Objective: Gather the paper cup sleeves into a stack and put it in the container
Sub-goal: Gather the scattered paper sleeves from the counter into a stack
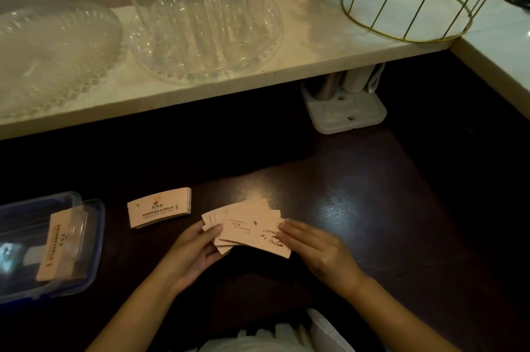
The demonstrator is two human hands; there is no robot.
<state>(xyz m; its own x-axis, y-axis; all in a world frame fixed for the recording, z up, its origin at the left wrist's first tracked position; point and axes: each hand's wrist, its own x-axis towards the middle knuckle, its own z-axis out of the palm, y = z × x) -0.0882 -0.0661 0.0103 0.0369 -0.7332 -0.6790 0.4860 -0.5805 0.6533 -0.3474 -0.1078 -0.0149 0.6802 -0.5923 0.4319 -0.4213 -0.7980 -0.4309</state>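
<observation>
Several flat tan paper cup sleeves [247,230] form a fanned, uneven bunch above the dark table, held between both hands. My left hand [194,251] grips the bunch's left end, thumb on top. My right hand [317,248] holds the right end, fingers over the printed coffee-cup drawing. A neat stack of sleeves [158,207] lies on the table to the left of the bunch. Further left stands a clear plastic container with a blue rim [94,242], with another stack of sleeves [61,245] inside it.
A pale marble shelf [301,59] runs across the back, bearing two glass plates [54,56], a tall ribbed glass cover [189,2] and a gold wire basket [407,7]. A white holder [347,113] sits under the shelf. Dark wooden table [358,194] lies to the right.
</observation>
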